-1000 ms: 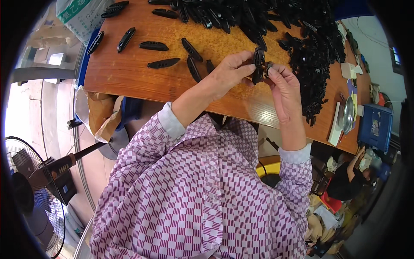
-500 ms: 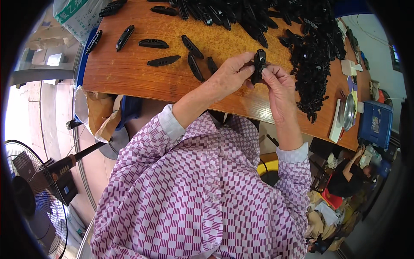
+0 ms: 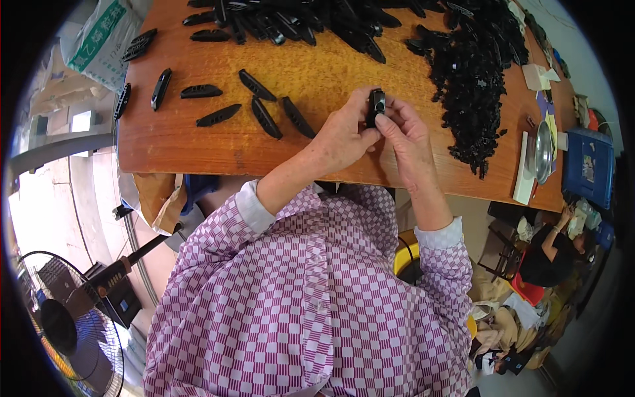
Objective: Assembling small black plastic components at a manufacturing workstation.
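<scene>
Grip: left hand [image 3: 338, 137] and right hand [image 3: 408, 137] both closed, pinching part [image 3: 377, 102] | Part: above table [image 3: 317, 69], toward its near edge | Handling: probably best kept steady by left, right thumb pressing squarely.

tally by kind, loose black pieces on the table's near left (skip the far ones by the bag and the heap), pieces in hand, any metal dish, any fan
Loose black pieces: 7
Held black piece, between left hand and right hand: 1
Metal dish: 1
Fan: 1
Total: 10
</scene>
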A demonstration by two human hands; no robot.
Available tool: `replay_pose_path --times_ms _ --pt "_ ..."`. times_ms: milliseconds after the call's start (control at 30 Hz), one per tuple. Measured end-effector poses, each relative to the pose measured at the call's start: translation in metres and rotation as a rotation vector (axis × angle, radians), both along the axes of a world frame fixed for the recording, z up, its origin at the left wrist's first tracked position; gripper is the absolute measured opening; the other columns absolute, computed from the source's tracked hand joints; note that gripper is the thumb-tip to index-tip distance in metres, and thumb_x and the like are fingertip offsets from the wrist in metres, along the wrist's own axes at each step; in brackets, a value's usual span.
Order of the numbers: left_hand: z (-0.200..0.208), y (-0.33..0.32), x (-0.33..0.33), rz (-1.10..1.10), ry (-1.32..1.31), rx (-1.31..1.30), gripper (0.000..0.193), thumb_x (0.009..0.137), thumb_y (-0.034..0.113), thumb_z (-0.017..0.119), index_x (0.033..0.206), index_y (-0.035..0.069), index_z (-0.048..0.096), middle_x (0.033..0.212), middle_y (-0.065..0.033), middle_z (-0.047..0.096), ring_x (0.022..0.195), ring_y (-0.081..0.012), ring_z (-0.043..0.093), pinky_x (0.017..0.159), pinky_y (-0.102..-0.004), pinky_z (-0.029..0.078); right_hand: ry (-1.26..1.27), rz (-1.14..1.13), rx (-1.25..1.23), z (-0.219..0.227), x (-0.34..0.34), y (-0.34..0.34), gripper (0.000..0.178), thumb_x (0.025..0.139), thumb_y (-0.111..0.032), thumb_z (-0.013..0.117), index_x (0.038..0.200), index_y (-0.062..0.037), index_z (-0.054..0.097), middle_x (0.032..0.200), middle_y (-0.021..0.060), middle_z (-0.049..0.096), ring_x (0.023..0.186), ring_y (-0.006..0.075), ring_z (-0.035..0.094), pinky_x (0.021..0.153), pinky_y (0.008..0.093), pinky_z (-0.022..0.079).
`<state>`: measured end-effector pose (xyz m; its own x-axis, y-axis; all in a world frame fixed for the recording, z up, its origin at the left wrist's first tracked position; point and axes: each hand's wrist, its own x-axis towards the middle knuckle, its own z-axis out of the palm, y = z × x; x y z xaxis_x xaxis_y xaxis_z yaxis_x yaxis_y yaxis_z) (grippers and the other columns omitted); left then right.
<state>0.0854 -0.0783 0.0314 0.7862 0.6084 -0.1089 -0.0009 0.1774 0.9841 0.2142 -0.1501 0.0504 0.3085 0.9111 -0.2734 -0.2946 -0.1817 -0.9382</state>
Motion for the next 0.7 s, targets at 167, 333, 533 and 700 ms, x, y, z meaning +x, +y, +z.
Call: replay_pose_path --times_ms 167,333,533,700 --pt "0.001 -0.003 0.012 -0.021 -0.029 -0.078 0.059 0.088 -0.006 0.049 0.139 0.013 0.026 0.114 -0.0114 0.055 0.098 -0.0190 0.059 0.072 -0.0292 0.054 0.070 -0.048 -0.011 -0.011 0.009 -0.008 0.028 0.089 -0.003 0.060 0.116 -0.0004 0.054 0.103 0.0066 0.063 0.092 0.0129 0.060 0.080 0.0250 0.050" --pt "-0.002 0.003 0.007 -0.112 0.081 0.334 0.054 0.090 0.003 0.054 0.138 0.014 0.031 0.104 -0.0135 0.060 0.086 -0.0153 0.062 0.063 -0.0282 0.051 0.088 -0.057 0.032 -0.011 0.017 -0.012 0.021 0.089 -0.004 0.060 0.110 -0.0002 0.056 0.101 0.0059 0.063 0.090 0.0110 0.059 0.081 0.0243 0.048" --pt "0.036 0.046 -0.039 -0.405 0.711 0.932 0.029 0.094 0.032 0.051 0.115 0.013 0.054 0.073 -0.0093 0.060 0.057 -0.0215 0.059 0.048 -0.0337 0.045 -1.776 0.027 -0.082 0.008 0.095 -0.002 0.020 0.080 -0.026 0.070 0.085 -0.0088 0.062 0.085 0.0049 0.055 0.081 0.0238 0.052 0.069 0.0371 0.038" --pt "0.024 0.100 0.005 -0.015 0.482 1.354 0.018 0.087 0.014 0.058 0.104 0.008 0.061 0.087 -0.0101 0.057 0.069 -0.0222 0.059 0.056 -0.0343 0.050 -1.986 0.024 -0.144 -0.008 0.120 0.013 0.017 0.080 -0.024 0.070 0.083 -0.0092 0.061 0.082 0.0027 0.052 0.080 0.0229 0.050 0.068 0.0363 0.037"
